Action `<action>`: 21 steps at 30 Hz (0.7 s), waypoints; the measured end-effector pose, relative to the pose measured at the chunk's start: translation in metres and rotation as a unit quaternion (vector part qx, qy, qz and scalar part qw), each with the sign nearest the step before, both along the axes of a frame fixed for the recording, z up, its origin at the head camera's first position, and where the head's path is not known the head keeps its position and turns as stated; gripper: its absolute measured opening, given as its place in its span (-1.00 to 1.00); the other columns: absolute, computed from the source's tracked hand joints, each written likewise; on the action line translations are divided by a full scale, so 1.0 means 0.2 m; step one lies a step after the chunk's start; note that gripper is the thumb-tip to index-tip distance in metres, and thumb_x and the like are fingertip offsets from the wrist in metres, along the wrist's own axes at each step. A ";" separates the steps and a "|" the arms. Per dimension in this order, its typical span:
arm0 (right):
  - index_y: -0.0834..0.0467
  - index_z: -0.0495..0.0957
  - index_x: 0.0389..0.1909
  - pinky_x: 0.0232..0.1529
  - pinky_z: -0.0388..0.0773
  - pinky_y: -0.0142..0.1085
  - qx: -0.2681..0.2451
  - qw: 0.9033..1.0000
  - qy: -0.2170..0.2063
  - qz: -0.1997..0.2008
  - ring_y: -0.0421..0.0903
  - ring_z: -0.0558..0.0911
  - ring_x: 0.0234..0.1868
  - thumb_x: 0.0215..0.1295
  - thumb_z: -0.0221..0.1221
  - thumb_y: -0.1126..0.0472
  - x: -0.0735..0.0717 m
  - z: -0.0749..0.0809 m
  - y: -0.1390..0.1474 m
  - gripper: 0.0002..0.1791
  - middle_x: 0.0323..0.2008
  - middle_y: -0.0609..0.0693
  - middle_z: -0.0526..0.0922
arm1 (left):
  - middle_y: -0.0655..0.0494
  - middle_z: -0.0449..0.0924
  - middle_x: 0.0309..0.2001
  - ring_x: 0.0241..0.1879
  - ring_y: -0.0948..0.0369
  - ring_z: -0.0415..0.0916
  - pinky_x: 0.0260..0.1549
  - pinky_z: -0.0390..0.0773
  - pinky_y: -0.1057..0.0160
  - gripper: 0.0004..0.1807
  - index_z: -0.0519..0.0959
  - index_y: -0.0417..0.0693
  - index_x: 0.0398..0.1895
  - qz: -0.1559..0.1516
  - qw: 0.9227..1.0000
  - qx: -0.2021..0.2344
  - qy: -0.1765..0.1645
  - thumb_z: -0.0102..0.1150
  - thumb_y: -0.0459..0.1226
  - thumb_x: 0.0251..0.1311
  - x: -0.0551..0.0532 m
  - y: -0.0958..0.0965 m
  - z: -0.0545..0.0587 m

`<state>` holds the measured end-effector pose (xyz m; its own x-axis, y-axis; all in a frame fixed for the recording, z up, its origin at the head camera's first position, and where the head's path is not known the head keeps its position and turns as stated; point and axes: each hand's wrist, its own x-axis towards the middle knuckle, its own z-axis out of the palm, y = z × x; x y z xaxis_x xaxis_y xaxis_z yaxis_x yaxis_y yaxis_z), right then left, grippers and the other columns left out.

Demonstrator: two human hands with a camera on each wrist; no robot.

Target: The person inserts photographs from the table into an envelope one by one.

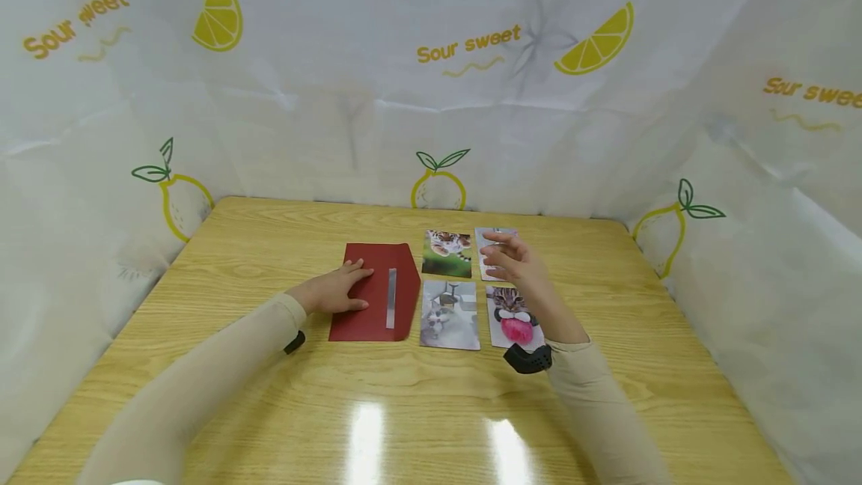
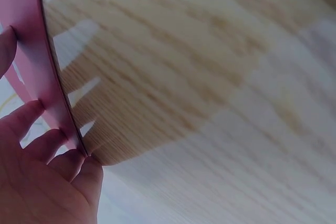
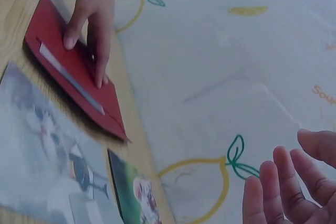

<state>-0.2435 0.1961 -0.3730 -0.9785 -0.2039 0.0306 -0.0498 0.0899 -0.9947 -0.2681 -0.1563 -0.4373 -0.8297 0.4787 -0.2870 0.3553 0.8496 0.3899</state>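
1. Tabletop (image 1: 431, 388): pale wood look with streaky grain, smooth and glossy enough to throw back bright patches of light.
2. Red envelope (image 1: 377, 292): smooth, paper-like, mostly matt.
3. Strip (image 1: 391, 298) on it: silvery-grey, smooth; material unclear.
4. Picture cards (image 1: 450, 320): flat, smooth printed paper or card.
5. Backdrop (image 1: 323, 81): thin, creased sheeting, cloth or plastic.
6. Sleeves (image 1: 229, 358): soft matt cloth.

Wooden table (image 1: 431, 395); behind it, white sheeting (image 1: 323, 58) printed with 3 lemons (image 1: 438, 191) and 2 citrus slices (image 1: 218, 17).
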 end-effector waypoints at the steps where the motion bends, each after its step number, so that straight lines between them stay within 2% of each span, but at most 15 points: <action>1: 0.29 0.34 0.28 -0.14 0.62 -0.40 0.001 1.000 0.001 -0.007 -0.25 0.61 -0.20 0.42 0.11 0.19 0.00 -0.01 0.03 -0.52 -0.25 -0.25 0.61 | -0.19 -0.18 0.54 0.52 -0.16 -0.27 0.40 0.05 -0.17 -0.19 0.07 -0.06 0.52 0.000 1.000 0.001 0.000 0.13 0.01 0.31 0.00 0.00 0.00; 3: 0.21 0.41 0.21 -0.14 0.62 -0.41 0.008 1.000 0.005 -0.020 -0.29 0.61 -0.22 0.41 0.12 0.20 0.00 -0.03 0.10 -0.60 -0.28 -0.26 0.61 | -0.19 -0.19 0.54 0.52 -0.16 -0.27 0.40 0.05 -0.17 -0.19 0.07 -0.06 0.52 0.000 1.000 0.002 0.000 0.13 0.01 0.31 0.00 0.00 -0.01; 8: 0.28 0.39 0.23 -0.13 0.61 -0.42 0.071 0.997 0.016 -0.040 -0.34 0.59 -0.21 0.41 0.12 0.17 -0.01 -0.11 0.27 -0.56 -0.22 -0.18 0.55 | -0.18 -0.20 0.55 0.53 -0.14 -0.28 0.40 0.05 -0.16 -0.17 0.05 -0.04 0.53 0.000 1.000 0.001 -0.001 0.13 0.02 0.31 -0.01 0.00 -0.01; 11: 0.37 0.27 0.31 -0.02 0.61 -0.29 0.116 0.992 0.008 -0.043 -0.32 0.56 -0.16 0.43 0.10 0.14 -0.01 -0.17 0.36 -0.44 -0.12 -0.06 0.52 | -0.19 -0.20 0.54 0.52 -0.15 -0.28 0.40 0.05 -0.17 -0.18 0.05 -0.05 0.53 -0.002 1.000 0.001 0.002 0.13 0.02 0.31 -0.01 0.00 -0.02; 15: 0.40 0.24 0.33 0.08 0.58 -0.07 0.157 0.987 -0.006 -0.040 -0.26 0.56 -0.11 0.44 0.09 0.18 -0.02 -0.24 0.45 -0.43 0.02 0.23 0.49 | -0.19 -0.21 0.54 0.52 -0.16 -0.28 0.40 0.05 -0.17 -0.18 0.05 -0.06 0.53 -0.002 1.000 0.001 -0.002 0.12 0.01 0.32 0.00 -0.01 -0.01; 17: 0.43 0.23 0.33 0.05 0.60 -0.11 0.176 0.984 -0.010 -0.038 -0.22 0.56 -0.11 0.44 0.08 0.21 -0.02 -0.26 0.48 -0.44 0.06 0.33 0.45 | -0.20 -0.20 0.54 0.52 -0.16 -0.27 0.40 0.04 -0.16 -0.18 0.05 -0.06 0.53 -0.001 1.000 0.000 -0.002 0.12 0.00 0.32 0.00 0.00 0.00; 21: 0.43 0.25 0.32 -0.13 0.63 -0.33 0.205 0.977 -0.037 -0.042 -0.17 0.58 -0.14 0.42 0.10 0.22 -0.02 -0.30 0.52 -0.43 0.07 0.38 0.44 | -0.20 -0.18 0.54 0.52 -0.16 -0.26 0.40 0.06 -0.16 -0.18 0.06 -0.06 0.52 0.000 1.000 -0.001 0.000 0.14 0.00 0.31 0.00 0.00 0.00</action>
<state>-0.2470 0.2992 -0.4330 -0.9888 -0.1036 -0.1075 0.0446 0.4819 -0.8751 -0.2678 -0.1569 -0.4376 -0.8302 0.4775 -0.2878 0.3546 0.8505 0.3884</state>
